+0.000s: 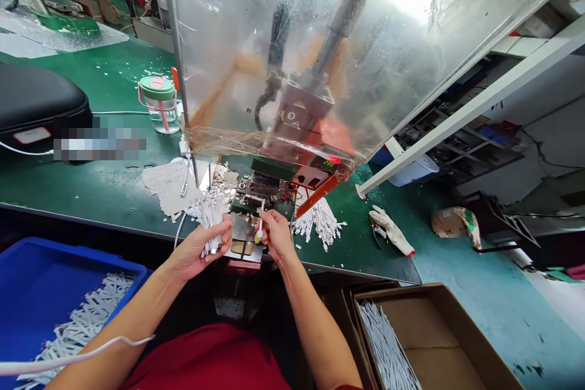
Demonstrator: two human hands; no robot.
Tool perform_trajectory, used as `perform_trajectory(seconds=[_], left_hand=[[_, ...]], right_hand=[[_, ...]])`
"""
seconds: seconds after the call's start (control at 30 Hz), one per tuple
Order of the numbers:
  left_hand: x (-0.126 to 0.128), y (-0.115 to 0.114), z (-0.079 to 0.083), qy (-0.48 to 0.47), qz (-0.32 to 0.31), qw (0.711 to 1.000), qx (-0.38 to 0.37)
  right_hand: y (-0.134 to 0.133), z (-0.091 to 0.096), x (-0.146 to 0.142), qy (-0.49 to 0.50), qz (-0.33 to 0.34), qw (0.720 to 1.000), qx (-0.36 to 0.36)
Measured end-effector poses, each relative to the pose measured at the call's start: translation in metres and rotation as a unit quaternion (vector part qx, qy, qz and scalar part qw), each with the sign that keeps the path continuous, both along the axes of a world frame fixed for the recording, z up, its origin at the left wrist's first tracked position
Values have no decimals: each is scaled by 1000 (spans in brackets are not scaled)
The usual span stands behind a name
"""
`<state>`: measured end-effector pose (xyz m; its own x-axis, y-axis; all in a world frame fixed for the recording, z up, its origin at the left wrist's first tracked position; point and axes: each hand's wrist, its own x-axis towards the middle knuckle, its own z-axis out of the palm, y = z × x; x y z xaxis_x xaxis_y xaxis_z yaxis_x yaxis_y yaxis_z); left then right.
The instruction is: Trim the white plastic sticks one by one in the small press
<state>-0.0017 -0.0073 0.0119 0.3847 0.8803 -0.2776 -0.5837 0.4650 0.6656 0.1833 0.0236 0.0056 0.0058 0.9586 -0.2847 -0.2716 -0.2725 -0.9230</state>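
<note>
1. A bundle of white cables (211, 225) sat gripped in the left hand (201, 250), just above the front edge of the counter (91, 195), with its loose ends fanning upward.
2. The left hand's fingers (223, 231) were curled closed around that bundle, holding it firmly.
3. The right hand (276, 236) was beside the left, and its fingers (267, 219) made a narrow pinch on a single white cable (260, 225), held upright.
4. Directly below and ahead of both hands stood a press machine (297, 116) with a metal and wood fixture (242, 241) at its base, behind a scuffed clear plastic sheet (237, 30); a red digital readout (331, 161) glowed on it.
5. A loose pile of white cables (320, 222) lay on the counter right of the machine, and torn paper scraps (171, 186) lay to its left.
6. Farther along the counter were a work glove (390, 230) and a green-lidded drinking cup (158, 103).
7. Below the counter, a blue crate (46, 280) on the left and a cardboard box (439, 335) on the right both held white cables.
</note>
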Motion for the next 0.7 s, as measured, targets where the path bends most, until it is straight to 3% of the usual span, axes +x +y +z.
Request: perform_trajectory(seconds=[0.4,0.53,0.7], left_hand=[[21,8,-1,221,-45,971,85],[33,13,0,268,-31,960,77],[45,17,3,320,-29,943,81]], right_hand=[[2,5,1,7,-6,1000,1],[2,8,1,1,-1,1000,9],[-7,6,5,-80,11,996,45]])
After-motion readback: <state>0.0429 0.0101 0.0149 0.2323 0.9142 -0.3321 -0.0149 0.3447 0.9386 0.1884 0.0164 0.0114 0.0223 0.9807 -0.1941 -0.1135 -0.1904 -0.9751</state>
